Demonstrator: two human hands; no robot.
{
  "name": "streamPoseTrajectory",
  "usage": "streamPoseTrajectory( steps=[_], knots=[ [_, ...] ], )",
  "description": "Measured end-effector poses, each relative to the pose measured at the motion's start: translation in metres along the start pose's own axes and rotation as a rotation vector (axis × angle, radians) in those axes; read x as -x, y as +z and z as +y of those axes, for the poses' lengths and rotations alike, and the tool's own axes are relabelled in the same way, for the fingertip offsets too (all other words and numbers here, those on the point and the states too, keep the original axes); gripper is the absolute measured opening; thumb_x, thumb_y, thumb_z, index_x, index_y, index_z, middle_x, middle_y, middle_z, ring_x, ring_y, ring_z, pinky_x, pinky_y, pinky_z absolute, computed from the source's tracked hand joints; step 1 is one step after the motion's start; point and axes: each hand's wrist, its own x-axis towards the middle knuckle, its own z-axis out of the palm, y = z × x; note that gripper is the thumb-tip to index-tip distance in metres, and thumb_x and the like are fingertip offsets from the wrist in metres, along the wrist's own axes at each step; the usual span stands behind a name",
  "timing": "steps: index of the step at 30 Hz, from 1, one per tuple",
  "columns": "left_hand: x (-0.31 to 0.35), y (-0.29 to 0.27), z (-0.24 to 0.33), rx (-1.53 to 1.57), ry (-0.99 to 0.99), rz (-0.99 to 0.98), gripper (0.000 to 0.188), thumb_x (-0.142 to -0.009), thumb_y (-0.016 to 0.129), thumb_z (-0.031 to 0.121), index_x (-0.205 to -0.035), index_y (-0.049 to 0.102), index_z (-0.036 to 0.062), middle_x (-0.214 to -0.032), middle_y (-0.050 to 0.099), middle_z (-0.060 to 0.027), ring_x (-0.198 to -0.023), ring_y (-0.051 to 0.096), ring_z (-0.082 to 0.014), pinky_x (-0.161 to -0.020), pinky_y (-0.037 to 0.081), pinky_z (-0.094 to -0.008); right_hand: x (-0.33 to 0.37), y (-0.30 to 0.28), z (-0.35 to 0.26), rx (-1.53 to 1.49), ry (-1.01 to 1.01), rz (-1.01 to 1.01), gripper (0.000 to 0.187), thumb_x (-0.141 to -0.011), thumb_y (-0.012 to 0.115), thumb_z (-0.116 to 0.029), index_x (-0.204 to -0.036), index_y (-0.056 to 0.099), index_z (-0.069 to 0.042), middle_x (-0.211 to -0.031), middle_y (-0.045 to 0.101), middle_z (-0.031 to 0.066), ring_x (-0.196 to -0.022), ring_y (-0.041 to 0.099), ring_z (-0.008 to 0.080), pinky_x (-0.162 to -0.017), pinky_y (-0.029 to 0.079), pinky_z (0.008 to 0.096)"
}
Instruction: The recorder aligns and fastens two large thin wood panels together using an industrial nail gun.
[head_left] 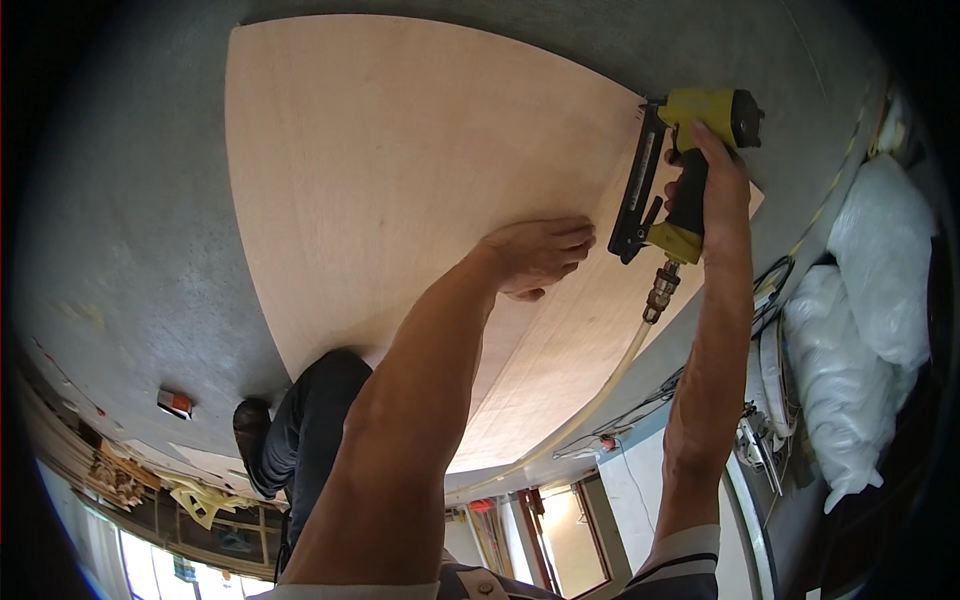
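Note:
A large pale plywood panel [380,150] lies flat under my arms, with a line running along its right-hand part. My right hand [722,190] is wrapped round the black handle of a yellow-green air nail gun [698,105]. The gun's nose is at the panel's far right edge, and its black magazine slants back toward me. A hose [625,365] joins the gun through a metal coupling [662,290]. My left hand [540,257] rests on the panel left of the magazine, fingers laid against the wood and holding nothing.
My dark-trousered leg [325,410] is at the panel's near left edge. A small orange-and-dark box [175,404] lies on the grey floor [150,250]. Filled translucent plastic bags [850,350] stand at the right, near black cables [775,285]. Wood scraps [120,475] lie at the lower left.

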Motion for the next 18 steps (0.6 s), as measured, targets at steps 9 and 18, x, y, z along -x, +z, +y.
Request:
streamPoseTrajectory(
  steps=[9, 18],
  knots=[
    [-0.0033, -0.0043, -0.0013, 0.03, -0.005, 0.004, 0.065, -0.077, 0.061, 0.049, -0.12, 0.061, 0.0, -0.132, 0.05, -0.0119, -0.134, 0.033, -0.029, -0.121, 0.016, -0.0433, -0.0043, -0.0034, 0.0049, -0.035, -0.034, -0.001, 0.04, -0.086, 0.064, -0.04, -0.104, 0.061, -0.005, -0.079, 0.062, 0.0068, -0.046, 0.057, 0.0136, -0.041, 0.047, 0.0259],
    [-0.0034, -0.0056, -0.001, 0.002, -0.003, 0.003, 0.064, -0.08, 0.058, 0.049, -0.122, 0.061, 0.0017, -0.138, 0.049, -0.0085, -0.135, 0.033, -0.0284, -0.121, 0.016, -0.0433, 0.0043, -0.0009, 0.0035, -0.048, -0.053, 0.005, 0.043, -0.085, 0.064, -0.041, -0.104, 0.06, -0.002, -0.081, 0.06, 0.007, -0.048, 0.057, 0.013, -0.043, 0.048, 0.0259]
  ],
)
